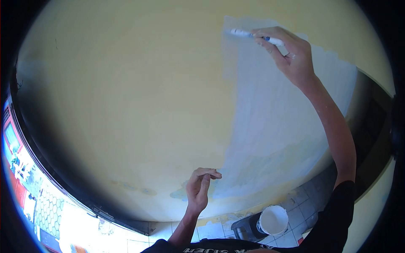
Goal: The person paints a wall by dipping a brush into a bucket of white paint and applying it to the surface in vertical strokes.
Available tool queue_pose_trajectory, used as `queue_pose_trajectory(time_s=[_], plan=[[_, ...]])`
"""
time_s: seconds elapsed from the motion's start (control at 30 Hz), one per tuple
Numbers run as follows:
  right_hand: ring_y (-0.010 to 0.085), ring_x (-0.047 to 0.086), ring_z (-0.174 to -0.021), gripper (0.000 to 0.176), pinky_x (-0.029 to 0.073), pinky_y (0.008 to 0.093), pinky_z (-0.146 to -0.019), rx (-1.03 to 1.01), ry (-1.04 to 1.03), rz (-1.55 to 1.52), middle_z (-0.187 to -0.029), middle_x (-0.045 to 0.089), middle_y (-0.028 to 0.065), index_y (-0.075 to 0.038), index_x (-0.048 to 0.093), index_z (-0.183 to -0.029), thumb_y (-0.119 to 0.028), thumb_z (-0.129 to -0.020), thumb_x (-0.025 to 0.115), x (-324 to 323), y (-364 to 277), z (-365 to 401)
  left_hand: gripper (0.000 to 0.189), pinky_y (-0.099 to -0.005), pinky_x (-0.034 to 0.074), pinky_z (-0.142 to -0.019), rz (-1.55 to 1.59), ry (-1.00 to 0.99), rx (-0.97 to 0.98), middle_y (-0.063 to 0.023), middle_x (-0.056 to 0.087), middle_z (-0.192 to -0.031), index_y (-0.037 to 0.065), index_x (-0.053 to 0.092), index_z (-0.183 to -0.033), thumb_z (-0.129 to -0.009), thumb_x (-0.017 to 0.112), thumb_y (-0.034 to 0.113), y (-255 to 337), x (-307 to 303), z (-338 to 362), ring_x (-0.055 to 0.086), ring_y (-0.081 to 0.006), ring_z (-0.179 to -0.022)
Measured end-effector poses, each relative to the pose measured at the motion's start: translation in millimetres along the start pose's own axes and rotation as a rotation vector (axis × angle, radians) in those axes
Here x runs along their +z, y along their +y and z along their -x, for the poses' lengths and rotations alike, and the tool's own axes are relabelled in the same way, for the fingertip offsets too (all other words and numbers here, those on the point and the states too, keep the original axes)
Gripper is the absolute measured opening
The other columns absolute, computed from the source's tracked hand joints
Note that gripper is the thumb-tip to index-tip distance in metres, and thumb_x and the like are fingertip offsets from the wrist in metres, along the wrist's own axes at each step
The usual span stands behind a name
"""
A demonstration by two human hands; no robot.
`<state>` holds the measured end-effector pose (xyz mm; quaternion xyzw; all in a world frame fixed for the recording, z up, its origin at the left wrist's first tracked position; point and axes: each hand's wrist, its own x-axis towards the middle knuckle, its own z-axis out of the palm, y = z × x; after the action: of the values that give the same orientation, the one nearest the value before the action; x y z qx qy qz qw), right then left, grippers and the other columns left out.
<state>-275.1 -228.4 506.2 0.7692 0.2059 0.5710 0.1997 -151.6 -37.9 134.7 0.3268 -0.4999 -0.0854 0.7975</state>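
Observation:
My right hand (pixel 295 55) is raised at the upper right, its fingers closed around the white handle of a paintbrush (pixel 276 41). The white-coated bristle end points left and meets the wall near the top left corner of a pale, whitish painted area (pixel 278 105). White smears mark the fingers. Low in the middle, my left hand (pixel 198 189) hovers before the yellow wall (pixel 147 92), its fingers loosely bent and the thumb beside them. Nothing shows in it.
On the tiled floor (pixel 209 230) below stands a white bucket (pixel 273 220), beside a dark grey object (pixel 246 227). Discoloured patches (pixel 145 190) run along the lower wall. A dark frame (pixel 373 118) borders the right side. Bright outdoor paving (pixel 48 206) lies at the lower left.

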Motion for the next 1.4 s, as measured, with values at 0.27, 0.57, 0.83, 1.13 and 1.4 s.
queue_pose_trajectory(time_s=[0.27, 0.57, 0.83, 1.13, 1.4], plan=[[0.0186, 0.068, -0.074, 0.013, 0.054, 0.0325, -0.061, 0.151, -0.292, -0.175, -0.094, 0.076, 0.007, -0.005, 0.074, -0.107, -0.008, -0.094, 0.078, 7, -28, 34, 0.023, -0.0405, 0.056, -0.096, -0.013, 0.002, 0.005, -0.0156, 0.07, -0.11, -0.002, 0.063, -0.124, -0.111, 0.044, 0.004, 8, 3, 0, 0.071, -0.0243, -0.105], [0.0195, 0.071, -0.075, 0.016, 0.055, 0.0309, -0.065, 0.058, 0.026, -0.023, -0.093, 0.077, 0.0085, -0.003, 0.074, -0.106, -0.009, -0.092, 0.081, 24, -26, 4, 0.024, -0.0409, 0.057, -0.097, 0.021, -0.059, -0.022, -0.0163, 0.069, -0.111, -0.003, 0.062, -0.125, -0.111, 0.045, 0.004, 0, -8, 0, 0.071, -0.0248, -0.107], [0.0222, 0.07, -0.074, 0.016, 0.054, 0.0319, -0.064, 0.107, -0.163, -0.134, -0.093, 0.075, 0.0091, -0.005, 0.075, -0.107, -0.004, -0.091, 0.08, 29, -58, 45, 0.023, -0.0405, 0.057, -0.097, 0.034, -0.074, -0.039, -0.0155, 0.07, -0.111, -0.002, 0.063, -0.125, -0.111, 0.045, 0.002, -5, -10, -2, 0.071, -0.0243, -0.107], [0.0192, 0.074, -0.081, 0.019, 0.059, 0.0291, -0.069, 0.157, -0.106, -0.181, -0.1, 0.077, 0.0111, -0.001, 0.073, -0.109, 0.004, -0.091, 0.077, 52, -79, 83, 0.021, -0.0393, 0.056, -0.093, 0.004, -0.046, -0.036, -0.0156, 0.072, -0.105, -0.002, 0.063, -0.121, -0.109, 0.045, 0.001, -8, -8, -3, 0.072, -0.0243, -0.1], [0.0193, 0.076, -0.072, 0.01, 0.061, 0.0291, -0.065, 0.467, 0.151, -0.391, -0.097, 0.077, 0.014, 0.007, 0.071, -0.107, 0.001, -0.103, 0.065, 84, -90, 107, 0.026, -0.0381, 0.057, -0.095, 0.027, -0.01, -0.042, -0.0136, 0.07, -0.108, -0.002, 0.065, -0.121, -0.109, 0.043, -0.004, -8, -6, -5, 0.071, -0.0228, -0.104]])
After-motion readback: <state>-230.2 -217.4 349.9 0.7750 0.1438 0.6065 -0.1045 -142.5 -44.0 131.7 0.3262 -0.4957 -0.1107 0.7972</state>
